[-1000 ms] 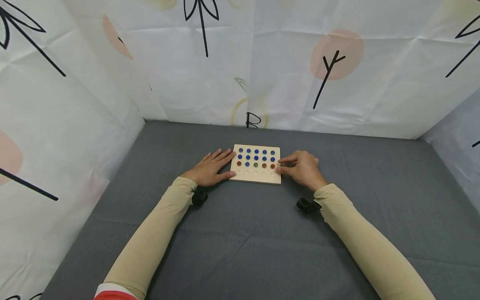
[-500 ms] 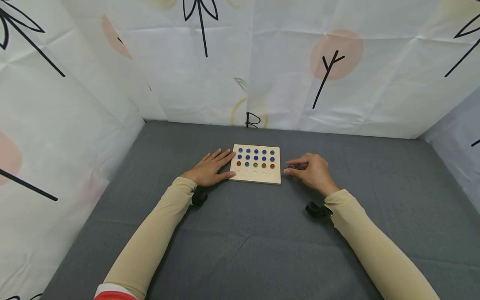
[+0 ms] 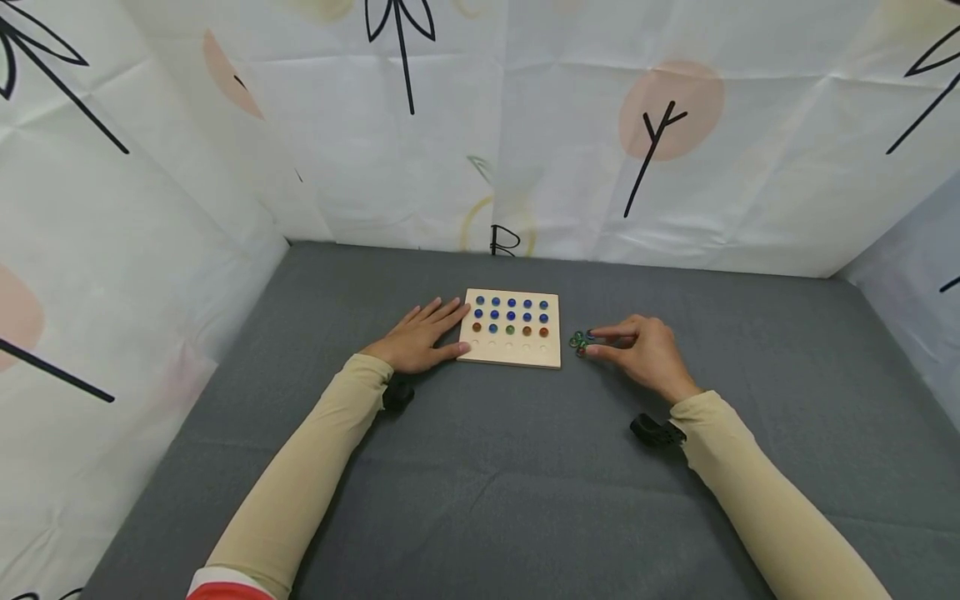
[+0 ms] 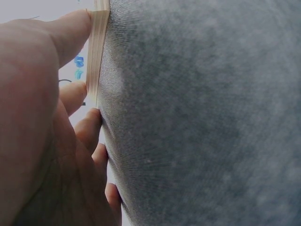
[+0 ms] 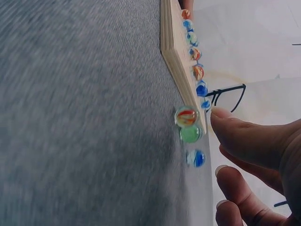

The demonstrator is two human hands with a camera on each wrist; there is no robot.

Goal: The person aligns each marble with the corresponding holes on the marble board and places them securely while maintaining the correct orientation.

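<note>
Touching left edge of wooden board (image 3: 510, 357) with spread fingers of left hand (image 3: 418, 343), poised beside loose marbles (image 3: 575, 342) with parted, empty fingers of right hand (image 3: 647, 353)

Head: round coloured-glass marbles (image 3: 575, 342) by bare right grip (image 3: 641, 350) too small to count. Left wrist: pale rectangular wooden board (image 4: 95, 56) cut off at top, grey cloth-covered table (image 4: 211, 117) blurred. Right wrist: right grip cut at right edge.

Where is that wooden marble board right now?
In the head view, the wooden marble board lies on the gray cloth, between the left hand touching its left edge and the loose marbles just off its right edge.
</note>
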